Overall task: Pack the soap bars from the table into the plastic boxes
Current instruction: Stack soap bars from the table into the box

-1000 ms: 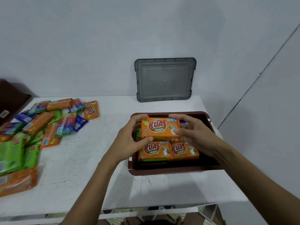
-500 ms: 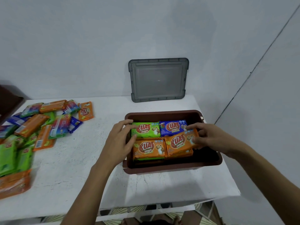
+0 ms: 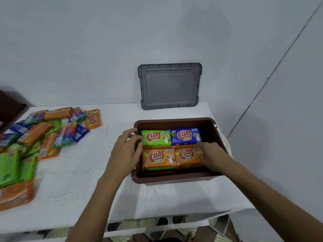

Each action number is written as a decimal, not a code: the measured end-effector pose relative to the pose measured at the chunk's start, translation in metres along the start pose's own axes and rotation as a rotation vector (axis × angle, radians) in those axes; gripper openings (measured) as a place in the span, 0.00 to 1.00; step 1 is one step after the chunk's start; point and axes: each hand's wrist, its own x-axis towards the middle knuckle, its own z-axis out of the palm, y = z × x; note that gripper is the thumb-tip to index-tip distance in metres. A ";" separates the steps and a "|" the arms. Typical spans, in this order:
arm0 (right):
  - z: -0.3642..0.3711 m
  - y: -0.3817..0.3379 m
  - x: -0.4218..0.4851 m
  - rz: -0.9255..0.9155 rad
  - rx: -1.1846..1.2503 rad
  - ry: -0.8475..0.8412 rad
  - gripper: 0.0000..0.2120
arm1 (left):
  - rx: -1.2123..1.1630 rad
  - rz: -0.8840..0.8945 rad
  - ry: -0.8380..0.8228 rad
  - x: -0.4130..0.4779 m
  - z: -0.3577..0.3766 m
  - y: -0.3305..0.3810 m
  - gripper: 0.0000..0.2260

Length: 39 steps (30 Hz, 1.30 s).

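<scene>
A brown plastic box stands on the white table, right of centre. Its top layer shows a green soap bar, a blue one and two orange ones, left and right. My left hand rests over the box's left rim, fingers spread, fingertips against the green bar's left end. My right hand lies inside the box with its fingers pressing on the right end of the right orange bar. Neither hand lifts a bar.
A heap of loose soap bars in orange, green and blue wrappers covers the table's left part. A grey lid leans on the wall behind the box. A dark brown object sits at far left. The table's front edge is near.
The orange bar held by both hands above the box a second ago now lies flat at the front right of the top layer. Both hands have come down onto the bars.
</scene>
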 end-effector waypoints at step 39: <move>0.031 -0.258 0.057 -0.529 -0.020 0.263 0.17 | 0.157 -0.234 0.056 -0.063 -0.113 -0.188 0.13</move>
